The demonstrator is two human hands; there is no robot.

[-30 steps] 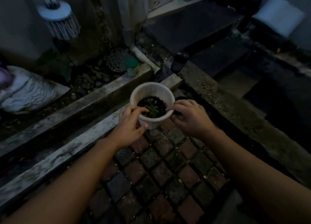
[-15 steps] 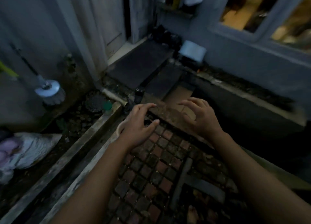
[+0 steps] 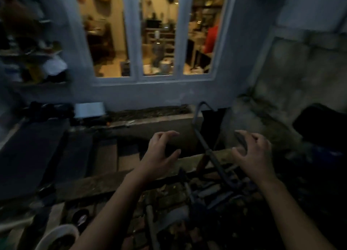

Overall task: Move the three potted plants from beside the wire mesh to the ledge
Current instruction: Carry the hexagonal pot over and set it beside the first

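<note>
A white pot with dark soil [image 3: 56,236] sits at the bottom left corner, partly cut off by the frame edge and by my left forearm. My left hand [image 3: 159,152] hovers in mid-air over a concrete curb [image 3: 97,184], fingers spread and curled, holding nothing. My right hand [image 3: 251,152] floats to the right at the same height, also spread and empty. Both hands are well away from the pot. No other potted plant and no wire mesh can be made out in the dim, blurred view.
A lit window [image 3: 152,34] fills the wall ahead, with a low concrete planter [image 3: 159,122] below it. A dark metal frame with a curved bar [image 3: 204,142] stands between my hands. Dark mats [image 3: 33,148] lie at left, a black bin [image 3: 323,126] at right.
Both hands let go of the white pot, which stays on the ledge. My view swung right and up, so the pot slid to the bottom left corner and the window came into view.
</note>
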